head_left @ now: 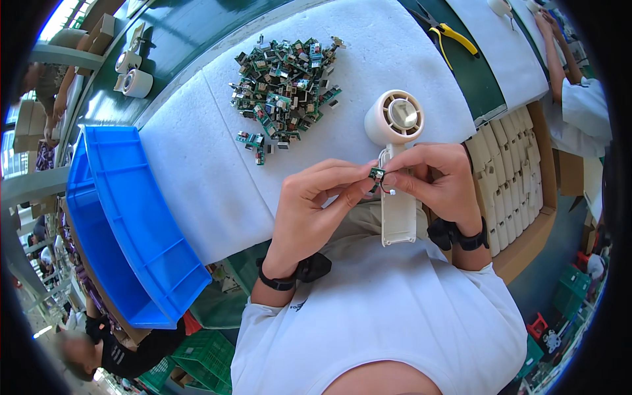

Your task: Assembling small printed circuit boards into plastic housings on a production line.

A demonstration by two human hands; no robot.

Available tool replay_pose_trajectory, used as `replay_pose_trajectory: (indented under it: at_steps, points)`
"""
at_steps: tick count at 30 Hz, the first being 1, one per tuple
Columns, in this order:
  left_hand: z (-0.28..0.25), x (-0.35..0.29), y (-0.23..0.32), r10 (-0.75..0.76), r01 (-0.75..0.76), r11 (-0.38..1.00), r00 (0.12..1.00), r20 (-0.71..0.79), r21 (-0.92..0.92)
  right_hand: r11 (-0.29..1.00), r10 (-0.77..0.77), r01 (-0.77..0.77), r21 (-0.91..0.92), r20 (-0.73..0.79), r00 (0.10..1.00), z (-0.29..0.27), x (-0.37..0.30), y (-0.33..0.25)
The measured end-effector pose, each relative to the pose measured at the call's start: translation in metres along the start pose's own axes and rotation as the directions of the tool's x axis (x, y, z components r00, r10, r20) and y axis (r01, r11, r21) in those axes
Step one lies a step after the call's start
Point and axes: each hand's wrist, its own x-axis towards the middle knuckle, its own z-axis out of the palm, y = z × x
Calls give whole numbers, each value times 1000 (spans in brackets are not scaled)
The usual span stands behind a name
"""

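A small green circuit board [376, 174] is pinched between the thumb and forefinger of my left hand [316, 207]. Thin wires [384, 185] run beside it, one ending in a small white plug. The fingers of my right hand [438, 181] are closed on the wires close to the board; their exact grip is partly hidden. Beneath both hands lies a white handheld fan [395, 118], its round head pointing away from me and its hollow handle [399, 220] toward my lap. Beyond my left hand, a heap of similar circuit boards [283, 85] rests on the white foam sheet [197, 164].
To the left stands a blue plastic bin [141, 230]. A cardboard box [520, 243] with rows of white casings [510, 178] is at my right. Yellow-handled pliers [457, 37] lie at the far right, and fan parts [137, 82] at the far left. Other people work nearby.
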Motion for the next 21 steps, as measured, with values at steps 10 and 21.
replay_pose_trajectory:
  at_steps: [10, 21]
  points:
    - [-2, -3, -4, 93, -96, 954, 995, 23, 284, 1000, 19, -19, 9, 53, 998, 1, 0, 6]
    - [3, 0, -11, 227, -179, 904, 971, -80, 388, 999, 14, -15, -40, -14, 1000, 7, 4, 1]
